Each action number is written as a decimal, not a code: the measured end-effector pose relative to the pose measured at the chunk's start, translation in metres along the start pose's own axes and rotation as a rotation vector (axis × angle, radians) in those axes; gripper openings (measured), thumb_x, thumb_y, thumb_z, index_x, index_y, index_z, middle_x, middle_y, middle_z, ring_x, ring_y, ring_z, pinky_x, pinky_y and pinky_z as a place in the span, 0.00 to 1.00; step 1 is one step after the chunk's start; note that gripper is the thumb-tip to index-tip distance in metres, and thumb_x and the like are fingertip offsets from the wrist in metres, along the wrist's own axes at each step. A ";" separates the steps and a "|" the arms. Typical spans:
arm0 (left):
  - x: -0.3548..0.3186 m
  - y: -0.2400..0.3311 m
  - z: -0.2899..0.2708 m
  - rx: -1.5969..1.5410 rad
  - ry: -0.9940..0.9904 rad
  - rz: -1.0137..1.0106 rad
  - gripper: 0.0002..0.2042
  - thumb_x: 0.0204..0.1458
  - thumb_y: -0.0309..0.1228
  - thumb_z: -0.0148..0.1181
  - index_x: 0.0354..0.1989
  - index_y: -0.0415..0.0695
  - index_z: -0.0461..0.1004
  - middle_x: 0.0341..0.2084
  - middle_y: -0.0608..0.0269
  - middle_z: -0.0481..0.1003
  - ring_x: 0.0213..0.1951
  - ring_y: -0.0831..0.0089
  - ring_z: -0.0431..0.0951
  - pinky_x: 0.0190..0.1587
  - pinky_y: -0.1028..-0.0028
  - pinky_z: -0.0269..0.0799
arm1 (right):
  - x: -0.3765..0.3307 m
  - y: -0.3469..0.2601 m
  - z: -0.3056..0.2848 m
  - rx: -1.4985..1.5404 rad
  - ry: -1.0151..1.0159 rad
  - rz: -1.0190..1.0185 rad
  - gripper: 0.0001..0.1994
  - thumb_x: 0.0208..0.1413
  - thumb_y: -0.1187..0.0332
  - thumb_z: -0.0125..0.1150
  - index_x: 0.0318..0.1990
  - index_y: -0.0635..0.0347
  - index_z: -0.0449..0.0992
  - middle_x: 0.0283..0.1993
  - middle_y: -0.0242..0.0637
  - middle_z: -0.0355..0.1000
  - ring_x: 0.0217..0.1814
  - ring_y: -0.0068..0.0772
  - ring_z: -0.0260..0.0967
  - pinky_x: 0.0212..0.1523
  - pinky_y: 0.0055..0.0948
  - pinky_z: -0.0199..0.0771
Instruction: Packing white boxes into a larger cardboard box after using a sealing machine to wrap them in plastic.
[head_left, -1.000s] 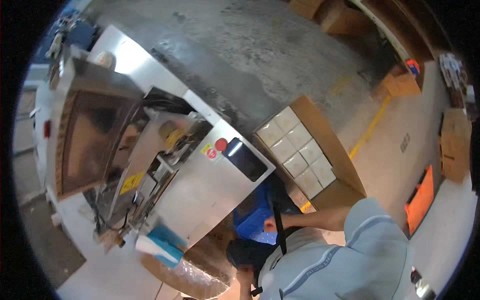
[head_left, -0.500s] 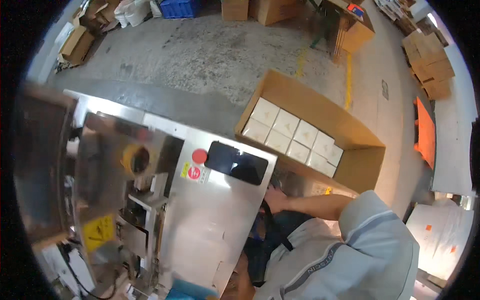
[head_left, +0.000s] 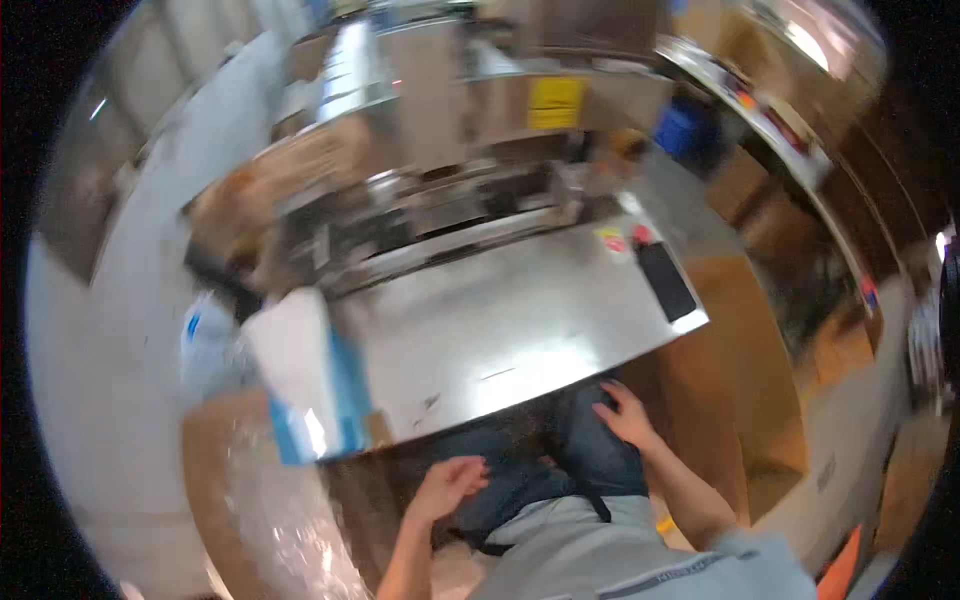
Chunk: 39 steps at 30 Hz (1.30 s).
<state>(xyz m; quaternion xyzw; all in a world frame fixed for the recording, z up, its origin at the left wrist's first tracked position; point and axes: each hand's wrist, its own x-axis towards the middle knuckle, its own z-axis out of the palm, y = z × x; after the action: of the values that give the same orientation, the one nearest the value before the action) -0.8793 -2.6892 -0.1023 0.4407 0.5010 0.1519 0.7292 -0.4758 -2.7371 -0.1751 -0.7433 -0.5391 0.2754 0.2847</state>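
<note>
Above my lap, just off the front edge of a shiny steel worktop [head_left: 480, 340], are both of my hands. My left hand [head_left: 450, 487] has loosely bent fingers, with nothing visible in it; it is nearest the left part of that edge. By my right thigh, my right hand [head_left: 627, 415] is open, thumb and fingers apart, holding nothing. A black phone [head_left: 665, 283] lies at the worktop's right end beside a red button [head_left: 640, 235]. At the left end sits a blue and white package [head_left: 300, 360], partly over the edge. The view is smeared by motion.
Machinery [head_left: 450, 205] runs along the worktop's far side, with a yellow label [head_left: 555, 102] above it. An open cardboard carton [head_left: 735, 370] stands at the right. Clear plastic film [head_left: 290, 500] fills another carton [head_left: 205, 450] at the left. Behind the right carton is a blue bin [head_left: 687, 127].
My view has swung left to face the worktop. My hands, partly hidden beside the worktop before, are now both in plain sight and apart. The white boxes in the carton are out of sight.
</note>
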 end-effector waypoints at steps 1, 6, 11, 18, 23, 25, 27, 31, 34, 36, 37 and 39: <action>-0.031 0.036 -0.007 -0.157 -0.075 0.191 0.13 0.67 0.35 0.54 0.48 0.37 0.78 0.41 0.58 0.81 0.39 0.75 0.81 0.40 0.75 0.76 | -0.002 0.000 -0.012 0.039 -0.046 0.020 0.26 0.57 0.59 0.66 0.59 0.66 0.74 0.58 0.59 0.73 0.60 0.50 0.72 0.60 0.40 0.72; -0.090 0.159 -0.118 -0.014 1.122 0.918 0.11 0.60 0.32 0.61 0.39 0.33 0.76 0.35 0.58 0.80 0.36 0.71 0.77 0.42 0.72 0.73 | -0.019 -0.029 -0.044 0.446 -0.036 0.176 0.18 0.61 0.69 0.63 0.54 0.72 0.75 0.42 0.37 0.79 0.43 0.24 0.75 0.46 0.24 0.75; -0.044 0.159 -0.231 0.629 1.236 0.521 0.22 0.50 0.40 0.71 0.48 0.36 0.77 0.35 0.52 0.81 0.35 0.64 0.80 0.38 0.68 0.75 | -0.006 -0.066 -0.034 0.379 -0.119 -0.002 0.15 0.61 0.70 0.63 0.52 0.70 0.76 0.41 0.36 0.79 0.41 0.21 0.73 0.45 0.23 0.74; -0.053 0.171 -0.228 0.579 1.235 0.766 0.13 0.56 0.34 0.64 0.41 0.36 0.81 0.26 0.52 0.81 0.26 0.64 0.79 0.33 0.66 0.73 | -0.010 -0.151 -0.054 0.279 -0.319 -0.168 0.17 0.58 0.68 0.66 0.52 0.67 0.78 0.46 0.42 0.80 0.46 0.28 0.78 0.47 0.28 0.78; -0.067 0.199 -0.175 0.548 1.339 0.826 0.10 0.60 0.31 0.59 0.42 0.37 0.81 0.30 0.50 0.82 0.30 0.63 0.82 0.33 0.68 0.73 | 0.005 -0.222 -0.100 0.117 -0.494 -0.463 0.20 0.56 0.65 0.69 0.54 0.64 0.77 0.50 0.46 0.79 0.51 0.42 0.78 0.51 0.36 0.77; -0.076 0.208 -0.136 0.596 1.190 0.948 0.10 0.61 0.30 0.58 0.43 0.38 0.80 0.31 0.51 0.82 0.31 0.63 0.83 0.34 0.68 0.74 | 0.012 -0.259 -0.113 0.155 -0.436 -0.652 0.21 0.55 0.64 0.70 0.55 0.62 0.77 0.53 0.47 0.77 0.54 0.47 0.76 0.54 0.38 0.75; -0.088 0.217 -0.074 0.636 1.030 0.839 0.08 0.61 0.27 0.56 0.42 0.38 0.80 0.32 0.52 0.82 0.32 0.64 0.83 0.36 0.69 0.76 | 0.023 -0.306 -0.115 0.231 -0.171 -0.863 0.23 0.53 0.63 0.71 0.56 0.61 0.76 0.54 0.48 0.76 0.57 0.49 0.74 0.58 0.38 0.73; -0.084 0.209 0.028 0.603 0.679 0.906 0.08 0.61 0.26 0.56 0.42 0.39 0.80 0.33 0.54 0.83 0.33 0.65 0.84 0.37 0.70 0.77 | 0.050 -0.349 -0.100 0.305 0.297 -0.997 0.17 0.54 0.67 0.70 0.51 0.61 0.79 0.47 0.45 0.79 0.54 0.44 0.77 0.55 0.36 0.74; -0.072 0.181 0.078 0.308 0.587 0.829 0.08 0.61 0.26 0.58 0.42 0.38 0.81 0.31 0.53 0.83 0.32 0.71 0.83 0.37 0.73 0.77 | 0.060 -0.308 -0.110 0.065 -0.523 -0.776 0.10 0.56 0.65 0.68 0.43 0.58 0.81 0.34 0.41 0.79 0.41 0.41 0.80 0.41 0.34 0.77; -0.069 0.168 0.094 0.316 0.584 0.757 0.06 0.61 0.24 0.59 0.39 0.33 0.80 0.30 0.61 0.82 0.31 0.78 0.80 0.35 0.78 0.77 | 0.057 -0.278 -0.105 -0.001 -0.460 -0.831 0.08 0.57 0.64 0.67 0.39 0.58 0.81 0.30 0.40 0.78 0.36 0.41 0.79 0.36 0.34 0.76; -0.069 0.159 0.102 0.254 0.562 0.693 0.06 0.60 0.24 0.60 0.39 0.34 0.80 0.28 0.62 0.81 0.30 0.80 0.79 0.33 0.79 0.76 | 0.051 -0.269 -0.103 -0.077 -0.410 -0.881 0.07 0.58 0.64 0.66 0.36 0.57 0.81 0.25 0.38 0.77 0.30 0.41 0.78 0.32 0.34 0.75; -0.058 0.141 0.110 0.117 0.567 0.627 0.08 0.60 0.28 0.63 0.37 0.34 0.80 0.25 0.67 0.79 0.27 0.83 0.76 0.32 0.80 0.73 | 0.039 -0.262 -0.102 0.055 -0.339 -0.923 0.06 0.54 0.66 0.69 0.32 0.58 0.81 0.31 0.39 0.78 0.35 0.42 0.78 0.34 0.35 0.76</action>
<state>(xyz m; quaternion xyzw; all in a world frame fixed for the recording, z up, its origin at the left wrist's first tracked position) -0.7794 -2.7015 0.0564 0.5530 0.5312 0.4531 0.4548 -0.5609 -2.6453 0.0793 -0.3636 -0.8434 0.2517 0.3050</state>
